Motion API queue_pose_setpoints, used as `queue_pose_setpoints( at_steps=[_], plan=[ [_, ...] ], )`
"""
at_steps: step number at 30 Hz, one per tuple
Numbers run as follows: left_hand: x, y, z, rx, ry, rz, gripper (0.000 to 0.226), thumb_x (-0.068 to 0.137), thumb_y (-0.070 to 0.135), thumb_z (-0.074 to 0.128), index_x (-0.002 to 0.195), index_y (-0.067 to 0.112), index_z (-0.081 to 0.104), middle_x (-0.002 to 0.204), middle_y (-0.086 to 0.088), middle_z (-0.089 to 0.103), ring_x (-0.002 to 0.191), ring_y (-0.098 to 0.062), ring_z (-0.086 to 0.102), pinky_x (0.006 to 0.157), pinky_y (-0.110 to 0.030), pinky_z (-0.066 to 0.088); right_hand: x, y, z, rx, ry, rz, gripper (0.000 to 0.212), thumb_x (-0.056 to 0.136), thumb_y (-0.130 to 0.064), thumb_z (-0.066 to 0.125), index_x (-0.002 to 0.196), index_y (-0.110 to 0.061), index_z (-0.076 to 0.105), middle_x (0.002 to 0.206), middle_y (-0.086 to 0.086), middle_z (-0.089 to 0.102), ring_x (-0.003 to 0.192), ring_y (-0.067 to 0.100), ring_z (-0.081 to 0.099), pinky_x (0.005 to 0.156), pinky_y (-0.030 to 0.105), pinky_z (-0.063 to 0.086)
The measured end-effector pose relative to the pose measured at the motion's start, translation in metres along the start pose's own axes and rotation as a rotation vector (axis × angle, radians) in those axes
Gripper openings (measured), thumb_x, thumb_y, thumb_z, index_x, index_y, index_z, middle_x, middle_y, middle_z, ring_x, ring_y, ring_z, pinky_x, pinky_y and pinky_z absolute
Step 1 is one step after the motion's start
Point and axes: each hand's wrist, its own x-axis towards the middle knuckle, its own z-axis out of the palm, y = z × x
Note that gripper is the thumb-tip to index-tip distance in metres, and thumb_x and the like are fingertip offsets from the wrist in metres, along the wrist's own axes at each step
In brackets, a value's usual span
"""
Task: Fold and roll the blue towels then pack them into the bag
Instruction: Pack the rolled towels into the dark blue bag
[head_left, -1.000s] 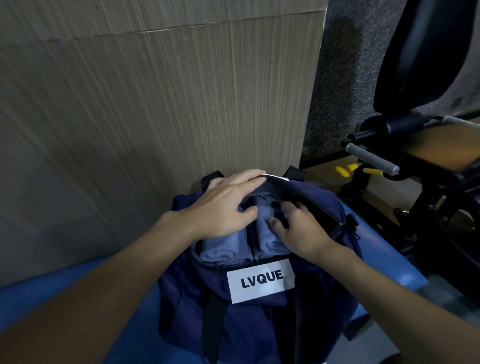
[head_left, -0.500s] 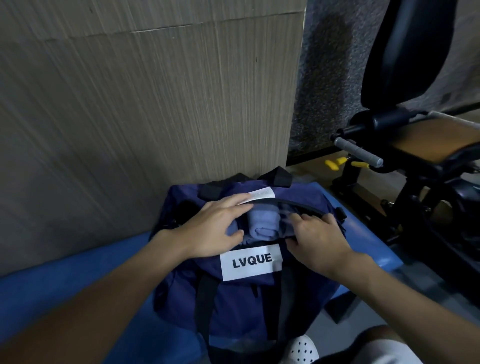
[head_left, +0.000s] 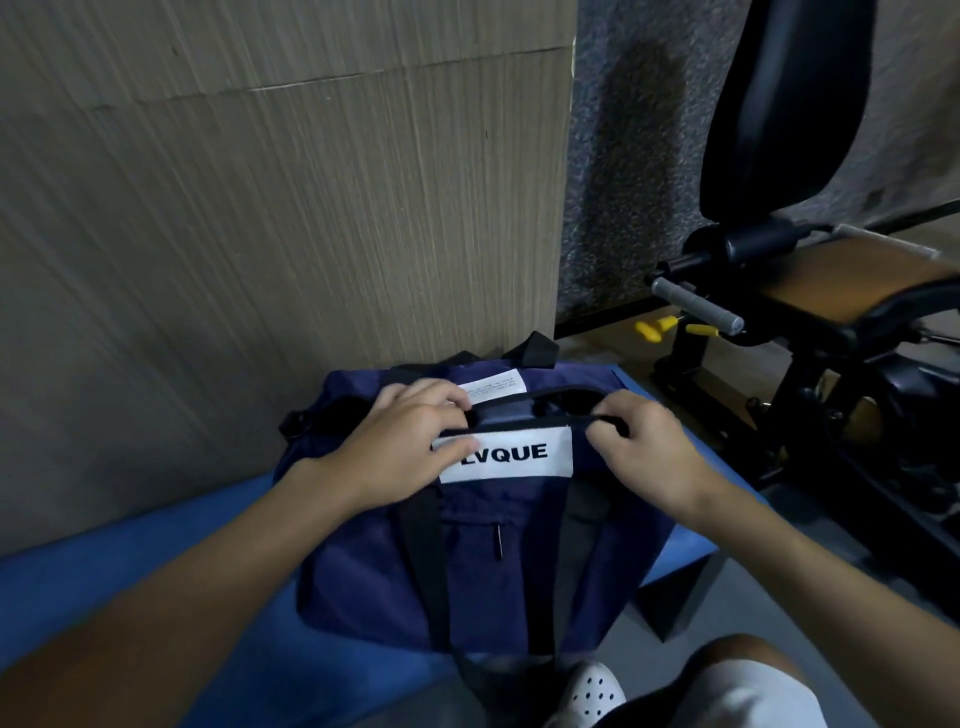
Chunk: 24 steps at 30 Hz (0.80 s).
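At the bag mouth, just above the LVQUE label (head_left: 511, 454): both hands are on the opening edges. Left hand (head_left: 410, 441) grips the bag (head_left: 493, 561), fingers curled over the far lip by the white care tag (head_left: 493, 387) and thumb on the label's left end. Right hand (head_left: 641, 449) pinches the dark near lip just right of the label.

Change: a second ago the mouth gaped and two rolled blue towels (head_left: 506, 414) sat in plain view under the hands. Now the lips are drawn nearly together, with only a thin paler-blue strip showing above the label, likely towel. A small dark gap remains up and right of the label.

Read: towels are in, packing looks done, closing is under way. Can't tell where the zip pull is.

Bag sits on the blue counter (head_left: 130, 582), against the wood panel (head_left: 260, 208) behind the label. Gym machine (head_left: 779, 291) well right of it.
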Motion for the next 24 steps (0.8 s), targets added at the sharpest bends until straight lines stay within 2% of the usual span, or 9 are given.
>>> queue_pose_setpoints(
  at_steps=[2, 4, 6, 8, 11, 14, 17, 20, 24],
  plan=[
    [0.004, 0.001, -0.012, 0.005, 0.075, -0.027, 0.023, 0.093, 0.049, 0.053, 0.086, 0.03, 0.063, 0.102, 0.02, 0.056, 0.104, 0.001, 0.046, 0.101, -0.032, 0.027, 0.004, -0.001, -0.002, 0.015, 0.033, 0.003, 0.013, 0.087, -0.021, 0.053, 0.075, -0.024, 0.057, 0.081, -0.009, 0.059, 0.086, 0.021, 0.056, 0.093, 0.047, 0.043],
    [0.004, -0.001, -0.02, -0.053, 0.064, -0.082, 0.012, 0.096, 0.034, 0.059, 0.084, 0.032, 0.063, 0.084, 0.022, 0.06, 0.087, 0.003, 0.053, 0.095, -0.031, 0.035, 0.004, 0.001, -0.003, -0.009, 0.036, -0.006, 0.013, 0.087, -0.022, 0.053, 0.075, -0.024, 0.056, 0.08, -0.009, 0.059, 0.084, 0.019, 0.055, 0.093, 0.047, 0.043],
    [-0.001, -0.004, -0.022, -0.122, 0.001, -0.148, 0.013, 0.096, 0.03, 0.06, 0.083, 0.032, 0.064, 0.078, 0.019, 0.064, 0.079, -0.001, 0.059, 0.085, -0.03, 0.044, 0.003, 0.005, -0.002, -0.023, 0.015, -0.014, 0.015, 0.088, -0.021, 0.052, 0.074, -0.026, 0.055, 0.076, -0.009, 0.059, 0.08, 0.013, 0.054, 0.095, 0.047, 0.041],
    [-0.004, -0.005, -0.019, -0.109, 0.041, -0.194, 0.016, 0.097, 0.027, 0.057, 0.082, 0.031, 0.06, 0.075, 0.016, 0.062, 0.075, -0.006, 0.058, 0.075, -0.031, 0.043, 0.004, 0.006, 0.002, -0.017, 0.012, -0.029, 0.015, 0.089, -0.021, 0.053, 0.076, -0.028, 0.055, 0.075, -0.009, 0.06, 0.08, 0.011, 0.055, 0.096, 0.047, 0.04],
    [0.003, -0.008, -0.017, -0.007, 0.193, -0.23, 0.019, 0.101, 0.02, 0.049, 0.083, 0.02, 0.056, 0.071, 0.014, 0.054, 0.068, -0.008, 0.05, 0.074, -0.032, 0.035, 0.012, 0.009, 0.004, 0.011, 0.058, -0.064, 0.007, 0.09, -0.026, 0.056, 0.094, -0.031, 0.059, 0.095, -0.01, 0.064, 0.099, 0.017, 0.057, 0.1, 0.048, 0.039],
    [0.009, -0.013, -0.012, 0.154, 0.172, -0.259, 0.02, 0.102, 0.019, 0.043, 0.086, 0.02, 0.054, 0.079, 0.01, 0.058, 0.079, -0.016, 0.052, 0.083, -0.037, 0.035, 0.013, 0.025, 0.002, -0.083, 0.082, -0.022, 0.029, 0.091, -0.026, 0.058, 0.12, -0.027, 0.056, 0.121, -0.006, 0.05, 0.121, 0.019, 0.043, 0.106, 0.044, 0.03],
    [0.013, -0.019, -0.003, 0.24, 0.177, -0.291, 0.021, 0.102, 0.022, 0.04, 0.087, 0.022, 0.054, 0.084, 0.01, 0.06, 0.084, -0.018, 0.052, 0.082, -0.037, 0.032, 0.006, 0.049, -0.006, -0.114, 0.111, 0.124, 0.042, 0.09, -0.022, 0.059, 0.131, -0.022, 0.049, 0.127, 0.004, 0.043, 0.12, 0.025, 0.043, 0.104, 0.042, 0.034],
    [0.019, -0.013, 0.006, 0.293, 0.152, -0.317, 0.02, 0.101, 0.021, 0.041, 0.087, 0.023, 0.054, 0.086, 0.009, 0.061, 0.084, -0.018, 0.05, 0.081, -0.035, 0.028, 0.005, 0.067, -0.008, -0.022, 0.07, 0.227, 0.041, 0.091, -0.016, 0.061, 0.131, -0.015, 0.051, 0.118, 0.006, 0.043, 0.112, 0.028, 0.052, 0.1, 0.033, 0.039],
    [0.033, 0.014, 0.018, 0.273, 0.19, -0.274, 0.016, 0.097, 0.02, 0.046, 0.103, 0.024, 0.06, 0.101, 0.008, 0.059, 0.097, -0.02, 0.053, 0.087, -0.039, 0.03, 0.012, 0.077, -0.005, 0.037, 0.155, 0.235, 0.029, 0.09, -0.01, 0.062, 0.119, -0.01, 0.06, 0.11, 0.009, 0.058, 0.106, 0.026, 0.057, 0.09, 0.034, 0.046]
  ],
)
